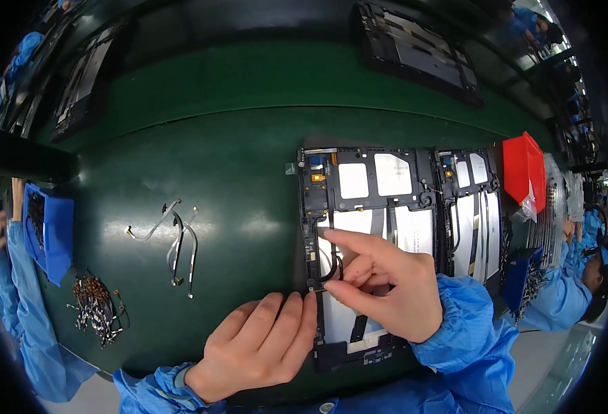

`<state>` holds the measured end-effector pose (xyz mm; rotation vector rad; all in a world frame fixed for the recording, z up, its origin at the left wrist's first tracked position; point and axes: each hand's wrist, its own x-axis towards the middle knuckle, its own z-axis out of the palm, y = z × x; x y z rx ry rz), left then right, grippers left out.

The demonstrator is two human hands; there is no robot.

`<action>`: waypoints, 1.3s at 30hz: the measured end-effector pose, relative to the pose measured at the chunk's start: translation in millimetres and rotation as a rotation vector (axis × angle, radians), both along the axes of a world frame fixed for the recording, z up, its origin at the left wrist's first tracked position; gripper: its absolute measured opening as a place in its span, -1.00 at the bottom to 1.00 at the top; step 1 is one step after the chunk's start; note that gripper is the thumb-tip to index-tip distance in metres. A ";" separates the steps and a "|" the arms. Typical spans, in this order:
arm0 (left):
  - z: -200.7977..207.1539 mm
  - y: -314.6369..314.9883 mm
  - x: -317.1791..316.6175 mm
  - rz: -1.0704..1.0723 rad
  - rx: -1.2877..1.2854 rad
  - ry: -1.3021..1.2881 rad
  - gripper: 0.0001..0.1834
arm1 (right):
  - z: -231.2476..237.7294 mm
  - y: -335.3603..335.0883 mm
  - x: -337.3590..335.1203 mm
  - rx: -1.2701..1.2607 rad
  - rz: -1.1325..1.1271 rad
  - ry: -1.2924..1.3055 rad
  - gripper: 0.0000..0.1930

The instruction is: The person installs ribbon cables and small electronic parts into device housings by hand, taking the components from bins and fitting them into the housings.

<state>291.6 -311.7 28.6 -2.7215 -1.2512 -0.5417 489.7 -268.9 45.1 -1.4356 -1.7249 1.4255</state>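
An opened flat electronic device (pixel 361 217), with a black frame and silver panels, lies in front of me. My right hand (pixel 393 283) is over its left half. Its index finger and thumb are apart, beside a curved black cable (pixel 332 259), and the other fingers are curled. My left hand (pixel 255 348) rests at the device's left edge, its fingers bent and close together. Its index fingertip meets a small light piece near the right thumb. The left thumb is hidden, so what that hand holds cannot be made out.
A second opened device (pixel 464 169) stands close on the right, beside a red bin (pixel 523 172) and a blue bin (pixel 522 279). Loose cables (pixel 177 238) lie left of centre. Another blue bin (pixel 57 231) and a cable pile (pixel 98 310) are farther left. Co-workers' sleeves (pixel 24 303) show at both sides.
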 end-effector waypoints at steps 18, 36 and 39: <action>-5.3 -11.1 37.4 -0.133 -0.042 -0.081 -0.86 | -13.3 -3.1 3.3 0.127 0.024 0.038 -0.60; -4.0 -12.5 46.8 0.046 -0.033 0.060 -0.75 | -21.0 19.3 13.2 0.254 -0.072 0.017 -0.88; -6.7 -12.7 47.1 0.057 -0.018 0.055 -0.73 | -22.2 19.1 11.7 0.294 -0.068 -0.004 -0.86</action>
